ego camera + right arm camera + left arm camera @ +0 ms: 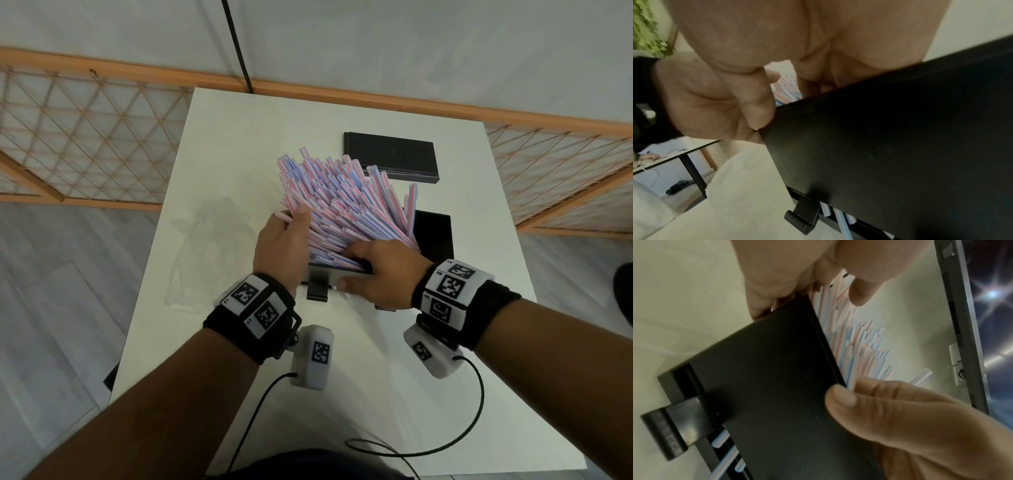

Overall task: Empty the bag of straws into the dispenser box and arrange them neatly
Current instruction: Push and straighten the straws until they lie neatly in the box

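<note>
Many pink, blue and white striped straws (342, 198) stand fanned out of the black dispenser box (435, 236), leaning away from me. My left hand (284, 240) grips the box's left wall, its thumb up against the straw bundle (859, 345). My right hand (376, 274) reaches over the front wall (766, 378), thumb on the outside and fingers inside on the straws' lower ends. In the right wrist view the box face (890, 138) fills the frame, with the left hand (705, 97) at its edge. A few straws (723, 438) show in the bottom slot.
The black lid (390, 157) lies flat on the white table (479, 342) behind the box. A crumpled clear plastic bag (205, 246) lies to the left. Wrist-camera cables (462, 428) loop over the near table. A wooden lattice screen (85, 137) stands beyond the table.
</note>
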